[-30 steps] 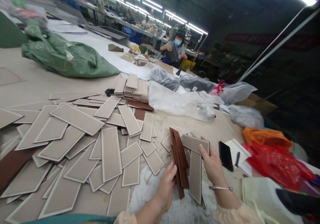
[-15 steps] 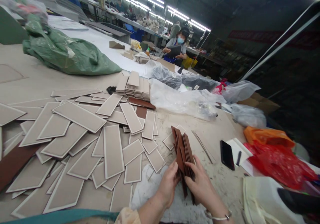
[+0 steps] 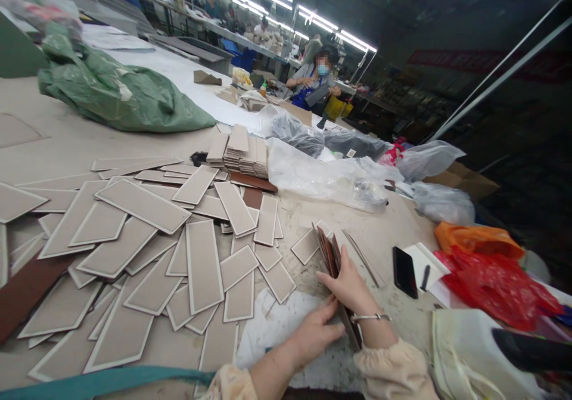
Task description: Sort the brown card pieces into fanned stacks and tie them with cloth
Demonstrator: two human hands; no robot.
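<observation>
A small stack of flat brown pieces (image 3: pixel 329 256) stands on edge, tilted, in front of me. My right hand (image 3: pixel 351 287), with a bangle at the wrist, is closed around its right side, thumb reaching over to the left. Lower down, my left hand (image 3: pixel 315 331) grips the stack's near end from the left; its fingertips are partly hidden. A white sheet (image 3: pixel 263 328) lies beneath my hands. To the left spreads a loose heap of beige pieces with pale borders (image 3: pixel 204 263), angled at their ends. One beige piece (image 3: pixel 306 246) lies just beyond the brown stack.
Neatly piled beige pieces (image 3: pixel 239 149) stand behind the heap, near clear plastic bags (image 3: pixel 322 176). On the right are a phone (image 3: pixel 404 272), a dark marker-like object (image 3: pixel 425 278) and a red bag (image 3: pixel 496 287). A green sack (image 3: pixel 120 93) lies far left. A co-worker (image 3: pixel 315 81) handles a dark piece across the table.
My right hand has moved up and further over the brown stack. My left hand has slid down to its near end. The stack's fanned pieces have drawn closer together.
</observation>
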